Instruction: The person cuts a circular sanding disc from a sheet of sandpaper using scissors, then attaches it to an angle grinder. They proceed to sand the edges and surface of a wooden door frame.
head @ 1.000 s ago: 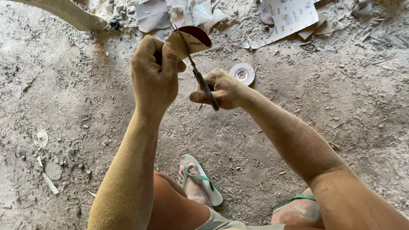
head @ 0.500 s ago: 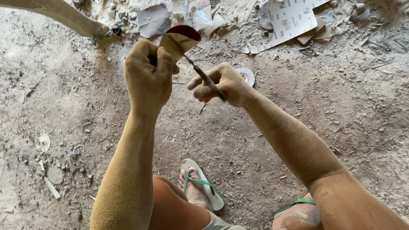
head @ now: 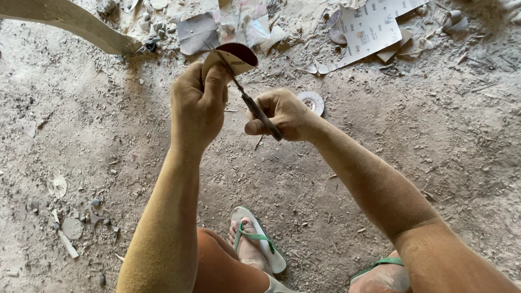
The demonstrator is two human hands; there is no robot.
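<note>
you squat over a dusty dirt floor (head: 93,131), a green-strapped flip-flop (head: 260,247) under your foot. torn sheets of sandpaper (head: 373,24) lie scattered ahead. your left hand (head: 199,105) is fisted around a curled piece of sandpaper (head: 232,56), dark red inside, raised above the ground. your right hand (head: 282,112) grips scissors (head: 252,102), blades at that piece. a small round disc (head: 313,102) lies just beyond your right hand.
</note>
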